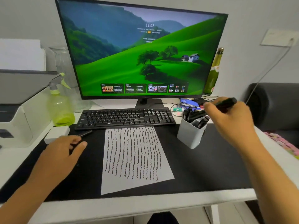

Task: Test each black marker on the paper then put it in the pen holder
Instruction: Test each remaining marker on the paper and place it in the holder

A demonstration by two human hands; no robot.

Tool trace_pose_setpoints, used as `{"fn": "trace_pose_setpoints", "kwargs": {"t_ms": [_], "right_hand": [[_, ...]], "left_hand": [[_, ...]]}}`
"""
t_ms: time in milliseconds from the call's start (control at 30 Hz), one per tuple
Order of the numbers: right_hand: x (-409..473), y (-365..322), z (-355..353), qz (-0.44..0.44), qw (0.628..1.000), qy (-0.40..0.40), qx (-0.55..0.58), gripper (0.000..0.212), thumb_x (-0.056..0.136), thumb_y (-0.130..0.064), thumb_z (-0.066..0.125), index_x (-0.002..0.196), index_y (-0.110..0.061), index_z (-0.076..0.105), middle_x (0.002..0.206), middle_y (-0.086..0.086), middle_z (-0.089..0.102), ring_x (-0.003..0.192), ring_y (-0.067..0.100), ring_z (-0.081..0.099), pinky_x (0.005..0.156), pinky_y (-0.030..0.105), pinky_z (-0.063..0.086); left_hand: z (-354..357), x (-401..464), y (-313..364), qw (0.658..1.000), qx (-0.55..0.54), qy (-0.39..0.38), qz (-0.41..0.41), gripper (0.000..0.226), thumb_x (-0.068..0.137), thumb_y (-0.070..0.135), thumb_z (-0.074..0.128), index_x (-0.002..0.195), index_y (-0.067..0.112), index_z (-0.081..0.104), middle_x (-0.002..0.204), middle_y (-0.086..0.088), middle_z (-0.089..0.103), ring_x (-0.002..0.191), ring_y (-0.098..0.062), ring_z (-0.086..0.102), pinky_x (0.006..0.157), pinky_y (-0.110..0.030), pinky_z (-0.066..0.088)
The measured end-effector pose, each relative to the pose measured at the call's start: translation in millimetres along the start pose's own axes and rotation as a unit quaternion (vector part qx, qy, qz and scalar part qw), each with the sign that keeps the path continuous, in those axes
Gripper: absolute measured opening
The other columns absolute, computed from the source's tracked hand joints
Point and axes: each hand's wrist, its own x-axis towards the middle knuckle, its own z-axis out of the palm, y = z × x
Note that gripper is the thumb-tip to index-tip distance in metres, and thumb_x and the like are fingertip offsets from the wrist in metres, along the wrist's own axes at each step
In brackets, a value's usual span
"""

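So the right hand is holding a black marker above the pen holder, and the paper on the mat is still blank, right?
Not quite. The head view shows the paper covered in rows of black wavy test lines, not blank. The rest holds: the right hand grips a black marker above the pen holder.

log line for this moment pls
right hand: holds black marker above pen holder | left hand: on another marker | paper: full of test lines
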Motion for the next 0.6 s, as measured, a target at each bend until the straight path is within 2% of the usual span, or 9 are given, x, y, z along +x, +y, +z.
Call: {"fn": "trace_pose_setpoints", "kwargs": {"t_ms": [67, 133, 233, 300, 367, 467, 533, 600], "right_hand": [[21, 8, -3, 0.034, 0.997, -0.004, -0.069, 0.038, 0.084, -0.029, 0.062, 0.051, -0.014, 0.050, 0.039, -0.013, 0.051, 0.040, 0.009, 0.043, 0.041, 0.027, 0.034], [37, 14, 0, 0.066, 0.992, -0.017, -0.109, 0.043, 0.083, -0.030, 0.064, 0.049, -0.012, 0.047, 0.035, -0.003, 0.045, 0.040, 0.012, 0.038, 0.043, 0.028, 0.032], [49, 22, 9, 0.083, 0.984, -0.058, -0.149, 0.043, 0.085, -0.030, 0.068, 0.050, -0.017, 0.046, 0.046, 0.000, 0.048, 0.047, 0.018, 0.043, 0.045, 0.026, 0.030], [51, 27, 17, 0.088, 0.977, -0.090, -0.174, 0.037, 0.085, -0.033, 0.069, 0.056, -0.018, 0.051, 0.055, 0.003, 0.055, 0.055, 0.022, 0.051, 0.048, 0.029, 0.037], [52, 32, 24, 0.103, 0.969, -0.120, -0.191, 0.028, 0.085, -0.037, 0.068, 0.071, -0.012, 0.063, 0.070, 0.011, 0.066, 0.070, 0.030, 0.061, 0.060, 0.036, 0.050], [56, 38, 28, 0.121, 0.966, -0.132, -0.186, 0.033, 0.086, -0.041, 0.067, 0.088, -0.009, 0.070, 0.083, 0.015, 0.071, 0.083, 0.034, 0.065, 0.073, 0.042, 0.056], [59, 41, 27, 0.120, 0.963, -0.132, -0.203, 0.034, 0.086, -0.045, 0.067, 0.088, -0.011, 0.069, 0.083, 0.013, 0.070, 0.083, 0.033, 0.064, 0.073, 0.040, 0.056], [61, 44, 27, 0.118, 0.955, -0.140, -0.233, 0.036, 0.086, -0.048, 0.068, 0.075, -0.014, 0.064, 0.072, 0.010, 0.065, 0.076, 0.032, 0.062, 0.065, 0.036, 0.051]], "left_hand": [[3, 10, -18, 0.997, 0.075, 0.005, -0.007, 0.043, 0.084, 0.047, 0.059, 0.115, 0.017, 0.064, 0.104, -0.007, 0.065, 0.093, -0.023, 0.060, 0.081, -0.045, 0.051], [5, 15, -29, 0.991, 0.136, 0.010, -0.008, 0.046, 0.082, 0.047, 0.062, 0.114, 0.014, 0.064, 0.105, -0.012, 0.064, 0.096, -0.029, 0.059, 0.080, -0.049, 0.051], [11, 15, -35, 0.983, 0.183, 0.004, -0.022, 0.053, 0.081, 0.048, 0.064, 0.120, 0.013, 0.060, 0.112, -0.015, 0.062, 0.102, -0.032, 0.057, 0.081, -0.050, 0.052], [15, 13, -35, 0.982, 0.187, -0.003, -0.028, 0.054, 0.081, 0.049, 0.063, 0.122, 0.014, 0.058, 0.117, -0.015, 0.060, 0.106, -0.032, 0.056, 0.081, -0.051, 0.052], [18, 11, -34, 0.983, 0.183, -0.010, -0.033, 0.053, 0.081, 0.048, 0.064, 0.122, 0.015, 0.057, 0.121, -0.014, 0.058, 0.109, -0.032, 0.054, 0.082, -0.050, 0.052], [20, 11, -33, 0.983, 0.181, -0.021, -0.038, 0.053, 0.081, 0.046, 0.066, 0.123, 0.016, 0.057, 0.123, -0.014, 0.057, 0.111, -0.031, 0.054, 0.084, -0.050, 0.052], [21, 11, -33, 0.983, 0.178, -0.025, -0.040, 0.052, 0.080, 0.046, 0.067, 0.122, 0.017, 0.058, 0.123, -0.013, 0.057, 0.111, -0.031, 0.054, 0.084, -0.050, 0.052], [22, 12, -35, 0.984, 0.174, -0.024, -0.039, 0.051, 0.080, 0.045, 0.067, 0.122, 0.017, 0.058, 0.123, -0.013, 0.057, 0.111, -0.030, 0.054, 0.084, -0.050, 0.052]]}}
